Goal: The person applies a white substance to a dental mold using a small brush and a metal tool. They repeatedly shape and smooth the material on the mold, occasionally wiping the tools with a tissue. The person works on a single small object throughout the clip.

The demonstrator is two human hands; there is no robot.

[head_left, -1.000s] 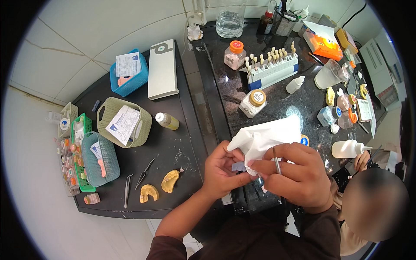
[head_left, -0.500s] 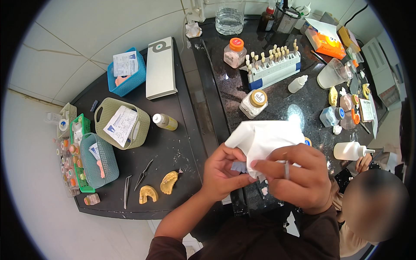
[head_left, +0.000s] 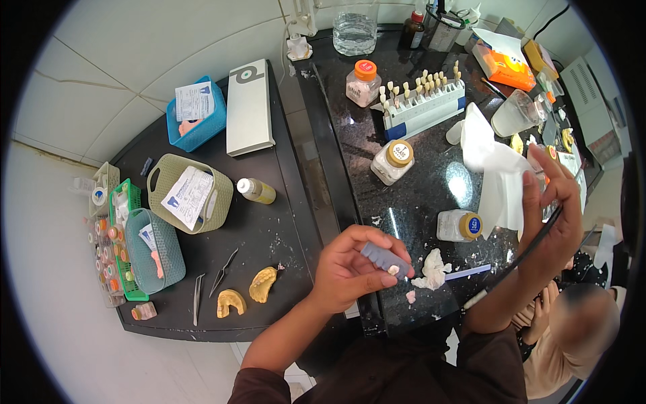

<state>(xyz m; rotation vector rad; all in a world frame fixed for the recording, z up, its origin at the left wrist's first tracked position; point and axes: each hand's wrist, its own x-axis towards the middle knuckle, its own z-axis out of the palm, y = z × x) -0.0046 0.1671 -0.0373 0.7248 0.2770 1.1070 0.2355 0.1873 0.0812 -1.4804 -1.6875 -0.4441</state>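
My left hand pinches a grey-blue ridged putty mould with a small whitish tooth-shaped piece at its near end. Raised over the right side of the counter, my right hand has its index finger and thumb apart. A long, thin dark stick with a pale tip, brush-like, runs from its curled fingers down across the forearm. White tissue hangs or lies beside those fingers; whether they touch it I cannot tell. Near the mould are a crumpled white tissue and a pale blue strip.
Jars and a tooth shade guide stand on the speckled black counter, with a clear gold-lidded jar nearer me. On the left table are baskets, yellow dental casts and tweezers. Another person sits at right.
My right hand has left the mould, moving right and up. The white tissue has moved with it, uncovering the mould, its whitish piece and the gold-lidded jar. My left hand keeps its hold.
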